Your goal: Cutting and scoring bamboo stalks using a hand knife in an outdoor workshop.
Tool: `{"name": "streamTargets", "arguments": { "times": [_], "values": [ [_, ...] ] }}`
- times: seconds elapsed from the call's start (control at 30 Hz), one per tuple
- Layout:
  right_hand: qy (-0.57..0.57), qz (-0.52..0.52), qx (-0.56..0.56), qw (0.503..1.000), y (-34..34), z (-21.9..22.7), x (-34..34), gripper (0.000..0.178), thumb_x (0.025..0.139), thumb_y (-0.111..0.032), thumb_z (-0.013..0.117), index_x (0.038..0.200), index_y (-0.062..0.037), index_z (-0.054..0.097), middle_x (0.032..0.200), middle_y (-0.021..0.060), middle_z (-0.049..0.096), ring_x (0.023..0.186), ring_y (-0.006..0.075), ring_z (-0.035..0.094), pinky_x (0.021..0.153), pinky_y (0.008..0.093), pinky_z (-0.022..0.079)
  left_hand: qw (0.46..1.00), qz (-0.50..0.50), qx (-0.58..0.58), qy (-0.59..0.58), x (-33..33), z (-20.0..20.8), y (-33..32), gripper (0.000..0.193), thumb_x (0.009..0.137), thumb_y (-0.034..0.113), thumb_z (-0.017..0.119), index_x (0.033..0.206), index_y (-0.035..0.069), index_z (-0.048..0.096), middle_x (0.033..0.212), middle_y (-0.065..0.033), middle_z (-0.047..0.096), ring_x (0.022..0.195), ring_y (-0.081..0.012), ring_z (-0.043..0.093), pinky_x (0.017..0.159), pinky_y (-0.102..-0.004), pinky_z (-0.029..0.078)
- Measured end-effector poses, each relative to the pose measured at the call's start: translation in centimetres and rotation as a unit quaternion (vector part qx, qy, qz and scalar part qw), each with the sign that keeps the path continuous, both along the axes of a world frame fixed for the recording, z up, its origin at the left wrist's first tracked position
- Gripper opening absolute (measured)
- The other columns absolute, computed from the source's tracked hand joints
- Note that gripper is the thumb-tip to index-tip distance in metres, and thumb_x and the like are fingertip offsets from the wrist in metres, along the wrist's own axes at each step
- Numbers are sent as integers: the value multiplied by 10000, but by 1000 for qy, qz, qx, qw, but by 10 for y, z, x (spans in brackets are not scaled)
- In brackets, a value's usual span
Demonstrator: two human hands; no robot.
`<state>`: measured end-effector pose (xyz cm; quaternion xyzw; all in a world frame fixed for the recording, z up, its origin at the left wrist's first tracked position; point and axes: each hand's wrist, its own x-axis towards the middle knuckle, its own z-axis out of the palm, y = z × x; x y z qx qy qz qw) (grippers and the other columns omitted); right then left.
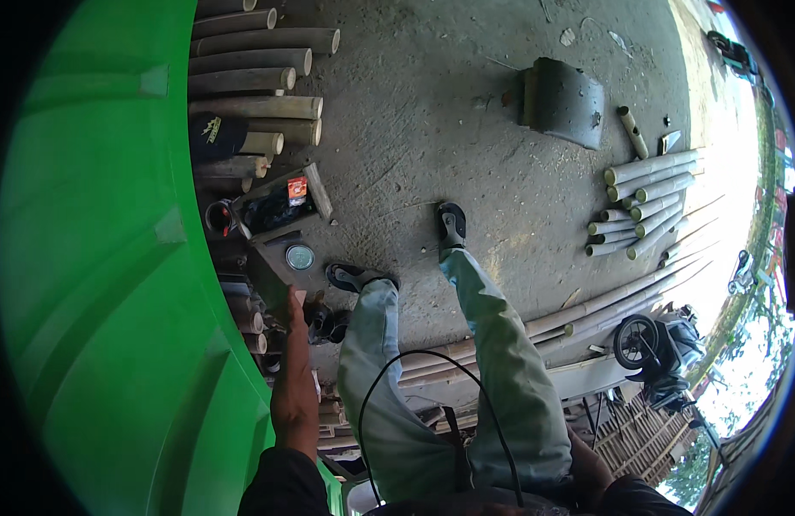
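Note:
My left hand (295, 308) reaches down beside the green wall at the left, seen nearly edge-on. It appears closed on a flat, dark, blade-like thing (268, 277) that slants up and away from it. Most of its fingers are hidden. Close by on the ground are a round tin (300, 256) and a wooden box (321, 193) with a black plastic bag (277, 209) and a small red packet (297, 190) in it. My right forearm (590, 463) shows beside my right thigh, and the hand itself is out of sight behind the leg.
Cut bamboo poles (268, 107) lie along the green wall (113, 258), with a dark cap (217, 138) on them. More bamboo pieces (655, 185) lie at the right, and long poles (586, 310) cross behind my legs. A curved dark panel (565, 101) and a motorcycle (659, 348) stand farther off.

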<state>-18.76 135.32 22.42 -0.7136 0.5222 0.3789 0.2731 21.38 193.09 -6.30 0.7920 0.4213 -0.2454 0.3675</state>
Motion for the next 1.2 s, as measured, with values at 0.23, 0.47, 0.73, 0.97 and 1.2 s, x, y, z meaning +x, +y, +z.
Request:
{"name": "streamTargets", "arguments": {
  "times": [0.23,0.47,0.73,0.97,1.2],
  "values": [
    [-32,-92,-48,994,-20,-1,-26,371,900,-394,700,997,-37,676,803,141,678,690,269,616,583,420,493,983,-12,-87,162,-24,83,-109,603,916,543,606,1240,36,651,1190,-96,633,1122,-265,584,997,-394,444],
    [-36,-209,-65,975,-29,-20,-74,374,894,-403,713,1001,-46,680,781,121,678,661,246,611,562,406,492,906,-194,-42,374,-21,159,-261,873,814,631,642,1465,68,494,1459,-178,508,1283,-295,509,1057,-440,407],
    [-77,-297,-46,951,-3,-59,-146,377,886,-412,728,1005,-56,684,757,98,678,627,220,604,538,390,491,800,-563,11,208,20,355,-542,1013,699,565,811,1475,20,458,1552,-235,397,1421,-354,401,1154,-468,335],
    [-121,-365,-21,923,27,-84,-149,338,899,-413,726,1055,-113,704,795,78,682,654,221,614,546,401,502,638,-746,165,91,21,304,-697,1131,623,578,850,1510,46,393,1523,-294,358,1439,-442,335,1167,-539,315],
    [-57,-479,32,876,11,-56,-100,287,932,-393,695,1132,-189,729,911,93,689,770,279,644,612,450,525,607,-783,90,101,-8,313,-865,1015,589,529,844,1411,35,512,1490,-270,415,1405,-430,396,1087,-517,440]
  ]
}}
